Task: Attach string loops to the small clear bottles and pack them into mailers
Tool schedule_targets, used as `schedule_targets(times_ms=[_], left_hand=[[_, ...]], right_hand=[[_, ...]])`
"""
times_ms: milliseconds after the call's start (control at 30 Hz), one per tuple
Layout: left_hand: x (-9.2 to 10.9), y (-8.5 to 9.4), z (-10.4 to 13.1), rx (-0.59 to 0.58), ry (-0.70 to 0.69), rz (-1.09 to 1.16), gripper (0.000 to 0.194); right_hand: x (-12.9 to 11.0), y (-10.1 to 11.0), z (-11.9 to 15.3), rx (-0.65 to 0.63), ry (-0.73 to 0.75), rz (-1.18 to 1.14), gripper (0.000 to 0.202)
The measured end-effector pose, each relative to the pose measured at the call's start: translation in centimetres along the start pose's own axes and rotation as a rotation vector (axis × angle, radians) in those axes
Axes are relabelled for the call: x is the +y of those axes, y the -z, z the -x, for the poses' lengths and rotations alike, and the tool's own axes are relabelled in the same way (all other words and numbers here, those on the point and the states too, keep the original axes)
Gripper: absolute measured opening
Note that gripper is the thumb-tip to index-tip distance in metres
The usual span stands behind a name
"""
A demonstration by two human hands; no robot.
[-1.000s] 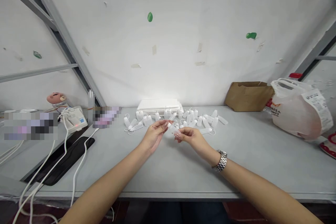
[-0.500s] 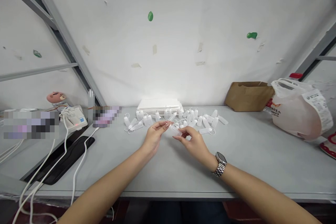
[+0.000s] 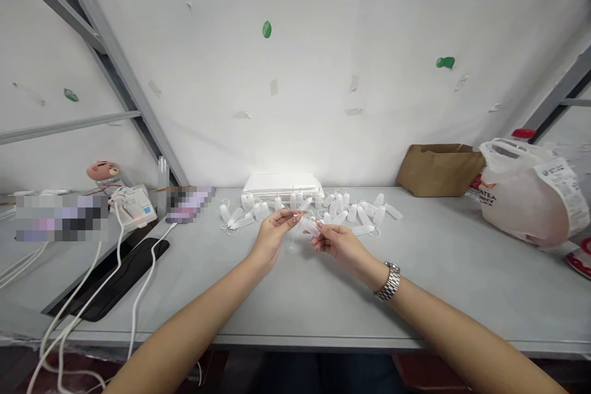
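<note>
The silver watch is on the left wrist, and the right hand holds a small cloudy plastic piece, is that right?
Not quite: the head view shows the silver watch on the right wrist, not the left. The right hand does hold a small cloudy plastic piece.

A white wall [image 3: 309,141] with green patches [image 3: 266,29] rises behind a grey table [image 3: 443,271].

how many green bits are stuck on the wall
3: left green bit near the picture's edge, middle green bit above the white stack, right green bit above the brown paper bag.
</note>
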State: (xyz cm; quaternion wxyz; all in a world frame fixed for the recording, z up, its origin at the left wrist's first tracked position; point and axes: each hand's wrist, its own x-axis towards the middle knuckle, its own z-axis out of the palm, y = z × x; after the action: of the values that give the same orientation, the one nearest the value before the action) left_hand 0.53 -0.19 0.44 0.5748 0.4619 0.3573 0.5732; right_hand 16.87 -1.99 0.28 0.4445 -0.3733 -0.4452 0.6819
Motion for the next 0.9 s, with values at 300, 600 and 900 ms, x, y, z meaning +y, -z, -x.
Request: schedule_targets(times_ms=[300,600,900], left_hand=[[-0.8,0.1,-0.3,0.039,0.062,0.104,0.016],[-0.5,0.3,-0.1,-0.015,0.038,0.018,0.016],[0.0,-0.7,0.7,-0.015,-0.006,-0.012,0.016]], right_hand=[[-0.1,-0.4,0.2,0.092,0.097,0.144,0.036],[-0.4,-0.4,0.4,0.122,0.251,0.360,0.029],[-0.2,0.0,0.2,-0.050,-0.040,-0.112,0.031]])
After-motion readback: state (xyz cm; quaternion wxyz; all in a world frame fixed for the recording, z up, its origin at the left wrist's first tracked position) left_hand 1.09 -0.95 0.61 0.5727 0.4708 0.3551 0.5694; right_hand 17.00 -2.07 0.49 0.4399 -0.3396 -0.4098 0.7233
